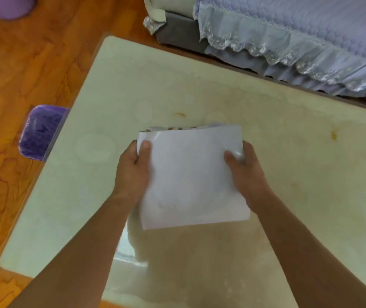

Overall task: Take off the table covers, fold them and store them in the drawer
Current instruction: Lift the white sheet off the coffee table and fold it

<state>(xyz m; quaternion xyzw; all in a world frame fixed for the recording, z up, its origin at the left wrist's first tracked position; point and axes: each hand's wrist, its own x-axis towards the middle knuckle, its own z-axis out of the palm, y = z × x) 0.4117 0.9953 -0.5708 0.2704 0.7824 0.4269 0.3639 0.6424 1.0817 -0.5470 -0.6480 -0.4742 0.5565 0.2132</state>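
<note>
- Folded table cover (191,174): a white, roughly square packet, held above the middle of the pale desk (288,152), apparently lifted clear of it rather than lying flat.
- Left hand (133,172): grasping the cover's left edge, thumb on top near the upper corner, fingers tucked beneath and out of sight.
- Right hand (245,174): grasping the right edge likewise, thumb on top, the sheet puckered and glossy beside it.
- Several layers visible along the far edge, with a printed brown pattern peeking out between them; white side outward.
- Likely light and thin, judging by the easy two-handed hold with no sag in the wrists.
- Soft rather than stiff: far edge bowed upward, near edge hanging free and unsupported, so prone to droop or spring open if released on one side.
- Surface sheen suggests a smooth, plastic-like face, probably slippery; layers liable to slide over one another.
- Best purchase judged to be at both side edges, pinching through all layers at once, or one palm under and one on top to keep the fold shut for carrying.
- Not fragile; creasing the main risk, not breakage.
- Desk top bare and stained here and there, no other cover seen on it.
- Drawer not in view; purple bin (41,132) beside the desk's left edge, bed with a lace-trimmed skirt (288,41) beyond its far side.
</note>
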